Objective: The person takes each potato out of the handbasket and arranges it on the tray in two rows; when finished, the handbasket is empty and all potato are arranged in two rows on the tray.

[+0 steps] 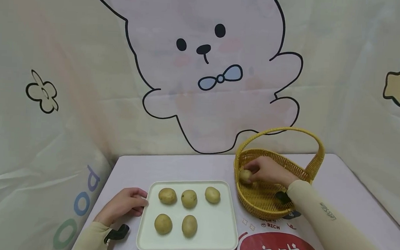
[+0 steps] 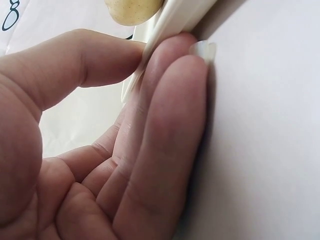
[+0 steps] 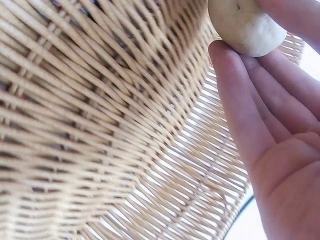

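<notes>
Inside the yellow wicker basket (image 1: 263, 206), my right hand (image 1: 268, 170) holds a potato (image 1: 245, 176) near the basket's left wall. In the right wrist view the potato (image 3: 247, 27) sits between the thumb and fingertips, partly cut off by the frame. My left hand (image 1: 126, 203) pinches the left edge of a white rectangular tray (image 1: 216, 228). Up close in the left wrist view, the thumb lies on the tray's rim (image 2: 167, 30) and the fingers press against its outer side. Several potatoes (image 1: 162, 224) lie apart from each other on the tray, in two rows.
The basket's tall handle (image 1: 282, 128) arches over my right hand. Beneath the tray and basket is a pale tabletop (image 1: 178, 168) with a red printed patch (image 1: 278, 247) at the front. A cloth backdrop (image 1: 120, 133) with a cartoon bear stands behind and on both sides.
</notes>
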Available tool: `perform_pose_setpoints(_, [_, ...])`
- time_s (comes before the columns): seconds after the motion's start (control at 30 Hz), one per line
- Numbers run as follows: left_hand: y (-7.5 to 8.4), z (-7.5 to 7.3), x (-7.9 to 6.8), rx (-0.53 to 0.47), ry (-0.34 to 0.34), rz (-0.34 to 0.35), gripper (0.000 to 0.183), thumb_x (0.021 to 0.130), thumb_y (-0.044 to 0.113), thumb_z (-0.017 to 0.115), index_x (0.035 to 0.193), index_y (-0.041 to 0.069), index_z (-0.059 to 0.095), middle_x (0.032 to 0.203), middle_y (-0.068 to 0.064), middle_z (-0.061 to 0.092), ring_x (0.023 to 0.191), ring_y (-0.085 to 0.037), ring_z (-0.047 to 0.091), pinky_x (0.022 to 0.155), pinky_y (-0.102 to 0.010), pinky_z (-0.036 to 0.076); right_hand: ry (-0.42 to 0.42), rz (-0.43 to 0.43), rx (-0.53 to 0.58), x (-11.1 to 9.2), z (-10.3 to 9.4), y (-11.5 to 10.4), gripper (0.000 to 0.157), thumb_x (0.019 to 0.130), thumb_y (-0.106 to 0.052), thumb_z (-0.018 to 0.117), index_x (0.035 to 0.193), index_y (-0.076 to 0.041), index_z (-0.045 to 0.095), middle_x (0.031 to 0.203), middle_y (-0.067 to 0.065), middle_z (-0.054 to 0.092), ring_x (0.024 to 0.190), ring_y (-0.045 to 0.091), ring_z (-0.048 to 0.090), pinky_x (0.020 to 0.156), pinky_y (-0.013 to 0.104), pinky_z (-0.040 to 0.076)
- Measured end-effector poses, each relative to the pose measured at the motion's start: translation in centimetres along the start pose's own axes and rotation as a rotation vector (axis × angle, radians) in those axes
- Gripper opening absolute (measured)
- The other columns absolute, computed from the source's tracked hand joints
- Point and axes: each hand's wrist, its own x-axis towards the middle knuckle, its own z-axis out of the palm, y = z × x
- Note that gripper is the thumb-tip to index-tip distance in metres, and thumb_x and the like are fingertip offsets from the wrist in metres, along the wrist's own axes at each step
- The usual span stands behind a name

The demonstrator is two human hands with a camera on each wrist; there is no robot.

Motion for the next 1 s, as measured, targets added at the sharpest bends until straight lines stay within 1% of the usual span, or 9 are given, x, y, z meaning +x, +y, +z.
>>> perform_pose_setpoints(0.13, [0.1,0.0,-0.1,0.008,0.005,0.003,0.037,0.095,0.017,0.077,0.124,-0.005,0.067,0.087,-0.005,0.073,0.076,-0.017,0.069,0.069,-0.031,0.064,0.010,0.002,-0.008,-0.8,-0.7,-0.5,0.042,0.089,-0.022,0.088,0.128,-0.008,0.078,0.116,0.003,0.080,0.107,0.018,0.073,0.096,0.046,0.062])
perform_pose_setpoints(0.27, [0.0,-0.1,-0.1,0.005,0.005,-0.006,0.038,0.095,0.018,0.077,0.123,-0.004,0.067,0.089,-0.006,0.073,0.076,-0.017,0.069,0.070,-0.031,0.064,0.031,-0.009,-0.020,-1.8,-1.4,-1.3,0.042,0.090,-0.023,0.088,0.127,-0.007,0.078,0.116,0.003,0.080,0.106,0.018,0.074,0.094,0.046,0.062])
perform_pose_setpoints(0.47, [-0.1,0.0,0.0,0.004,0.007,-0.010,0.038,0.095,0.018,0.077,0.124,-0.004,0.066,0.090,-0.007,0.073,0.076,-0.017,0.070,0.070,-0.032,0.064,0.088,-0.026,-0.029,-4.3,-2.1,-2.6,0.047,0.090,-0.029,0.089,0.130,-0.007,0.077,0.115,0.002,0.080,0.102,0.016,0.073,0.092,0.045,0.063])
perform_pose_setpoints(0.57, [-0.1,0.0,0.2,0.005,0.007,-0.012,0.039,0.095,0.018,0.078,0.124,-0.004,0.066,0.090,-0.007,0.073,0.076,-0.017,0.070,0.070,-0.032,0.064,0.115,-0.030,-0.027,-5.7,-2.2,-3.0,0.048,0.090,-0.033,0.089,0.130,-0.008,0.077,0.116,0.002,0.080,0.100,0.015,0.072,0.090,0.039,0.063])
perform_pose_setpoints(0.73, [0.0,0.1,0.2,0.007,0.002,-0.010,0.038,0.095,0.018,0.078,0.124,-0.004,0.067,0.089,-0.006,0.073,0.076,-0.017,0.069,0.069,-0.031,0.064,0.126,-0.020,0.016,-7.6,-1.9,-3.7,0.049,0.089,-0.035,0.089,0.130,-0.010,0.077,0.117,0.001,0.080,0.098,0.013,0.071,0.084,0.027,0.060])
perform_pose_setpoints(0.83, [0.1,0.1,0.2,0.007,-0.004,-0.004,0.038,0.095,0.017,0.077,0.124,-0.005,0.066,0.089,-0.006,0.073,0.076,-0.016,0.069,0.069,-0.031,0.064,0.118,-0.027,0.052,-8.3,-1.5,-4.1,0.048,0.089,-0.035,0.090,0.129,-0.011,0.077,0.113,0.000,0.079,0.096,0.013,0.071,0.081,0.024,0.060])
perform_pose_setpoints(1.0, [0.2,0.2,0.1,0.008,-0.007,-0.004,0.038,0.095,0.017,0.077,0.124,-0.005,0.066,0.089,-0.006,0.074,0.076,-0.016,0.069,0.069,-0.031,0.064,0.128,-0.036,0.101,-9.2,-0.5,-5.1,0.047,0.088,-0.036,0.091,0.129,-0.015,0.078,0.109,-0.004,0.079,0.098,0.012,0.072,0.082,0.022,0.060])
